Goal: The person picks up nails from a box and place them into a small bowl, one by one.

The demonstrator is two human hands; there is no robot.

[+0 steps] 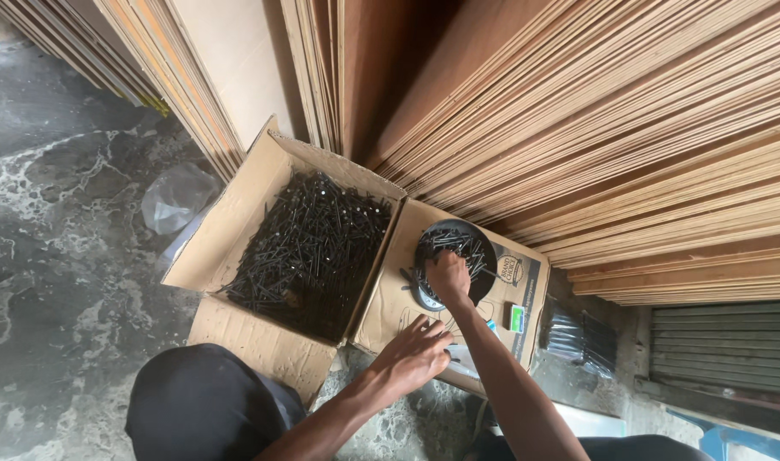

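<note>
**Hazards: Handling Loose Nails Over a Box Flap**

**Present state.** The right hand is closed into a narrow grasp in the black round pan; whether it pinches nails or only presses on them cannot be told. The pan holds a small heap of dark nails and sits on the right-hand flap of the open cardboard box. The left hand lies flat with fingers spread on the near edge of that flap and holds nothing. The box itself is filled with a large mass of loose nails and stands on the concrete floor, against stacked plywood sheets.

**Risk 1: pan tips.** The flap is unsupported cardboard. Downward pressure from either hand may flex it and slide the pan toward the far right corner, spilling its contents.

**Risk 2: puncture.** The nails lie at random with points exposed. A bare fist closing on a handful is likely to meet a point, especially in the pan, where the heap is shallow.

**Risk 3: scatter.** Nails dropped between box and pan would likely land on the flap or roll to the floor, where they are dark against the mottled surface and hard to find. A few strays already lie on the flap at the pan's near rim.

**Risk 4: crowding.** A clear plastic bag lies at the box's far left side; nails caught in it may go unnoticed.
</note>
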